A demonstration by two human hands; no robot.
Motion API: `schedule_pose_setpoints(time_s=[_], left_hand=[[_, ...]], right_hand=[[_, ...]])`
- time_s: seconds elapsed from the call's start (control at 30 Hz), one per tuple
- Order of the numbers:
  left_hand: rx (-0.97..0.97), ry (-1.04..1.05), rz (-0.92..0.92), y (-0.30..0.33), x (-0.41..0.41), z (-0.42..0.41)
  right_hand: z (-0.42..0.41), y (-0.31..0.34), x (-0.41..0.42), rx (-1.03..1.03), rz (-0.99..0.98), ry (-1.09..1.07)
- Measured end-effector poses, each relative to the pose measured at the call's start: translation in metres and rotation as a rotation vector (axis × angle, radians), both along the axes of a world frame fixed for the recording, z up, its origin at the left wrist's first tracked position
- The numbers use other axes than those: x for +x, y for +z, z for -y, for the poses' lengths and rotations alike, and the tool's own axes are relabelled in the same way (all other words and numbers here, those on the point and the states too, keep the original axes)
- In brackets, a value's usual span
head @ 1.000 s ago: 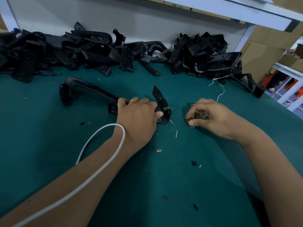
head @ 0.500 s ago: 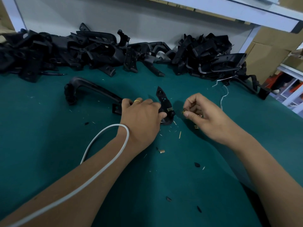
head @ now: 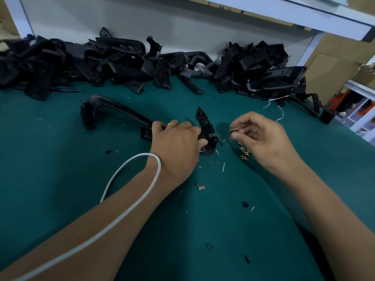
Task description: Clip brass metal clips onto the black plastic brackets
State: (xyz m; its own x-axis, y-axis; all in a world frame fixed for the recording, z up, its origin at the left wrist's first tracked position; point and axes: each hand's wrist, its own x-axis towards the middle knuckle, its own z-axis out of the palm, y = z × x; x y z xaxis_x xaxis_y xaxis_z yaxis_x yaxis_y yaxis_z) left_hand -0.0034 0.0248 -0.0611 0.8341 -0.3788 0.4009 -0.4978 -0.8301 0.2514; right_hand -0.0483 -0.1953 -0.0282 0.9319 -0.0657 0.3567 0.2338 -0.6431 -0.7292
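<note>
Pinning the black bracket (head: 205,128) flat against the green table (head: 60,179), the person's left hand (head: 176,145) lies over its middle with fingers curled round it and the thumb tucked against its lower curve, probably so that the part cannot slide when a clip is pushed on. The bracket lies near the middle of the table, its long curved arm running out toward the left edge and its pointed end standing clear of the hand, which leaves that end open for work. One brass clip (head: 212,135) seems already seated on the bracket's edge just beside the thumb, though it is too small to be sure.

The right hand (head: 261,138) hovers just right of the bracket, apart from it, with thumb and forefinger pinching a single clip (head: 235,131) and aiming it at the bracket. Beneath that hand a small cluster of loose clips (head: 244,153) rests on the table, kept close for quick picking. A heap of more brackets (head: 142,63) runs along the far edge. A white cable (head: 129,167) loops over the left wrist.

The likely next step is pressing the pinched clip onto the exposed edge.
</note>
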Motion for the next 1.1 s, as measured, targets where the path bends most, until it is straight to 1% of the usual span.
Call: schedule_pose_setpoints(time_s=[0.17,0.27,0.33,0.63,0.87,1.1], left_hand=[[-0.004,-0.04,0.015,0.001,-0.002,0.001],[0.015,-0.07,0.013,0.0,-0.002,0.002],[0.016,-0.088,0.012,0.001,-0.002,0.003],[0.029,-0.106,0.004,0.003,-0.003,0.003],[0.02,-0.117,-0.006,0.002,-0.002,0.002],[0.046,-0.134,-0.023,0.003,-0.002,0.001]], right_hand=[[-0.006,0.002,0.0,0.148,0.048,-0.018],[-0.011,0.003,0.0,0.328,0.076,-0.006],[-0.013,0.004,0.0,0.4,0.096,0.018],[-0.015,-0.005,0.002,0.214,0.112,0.083],[-0.016,-0.005,0.002,0.168,0.094,0.1],[-0.017,-0.004,0.001,0.134,0.087,0.046]])
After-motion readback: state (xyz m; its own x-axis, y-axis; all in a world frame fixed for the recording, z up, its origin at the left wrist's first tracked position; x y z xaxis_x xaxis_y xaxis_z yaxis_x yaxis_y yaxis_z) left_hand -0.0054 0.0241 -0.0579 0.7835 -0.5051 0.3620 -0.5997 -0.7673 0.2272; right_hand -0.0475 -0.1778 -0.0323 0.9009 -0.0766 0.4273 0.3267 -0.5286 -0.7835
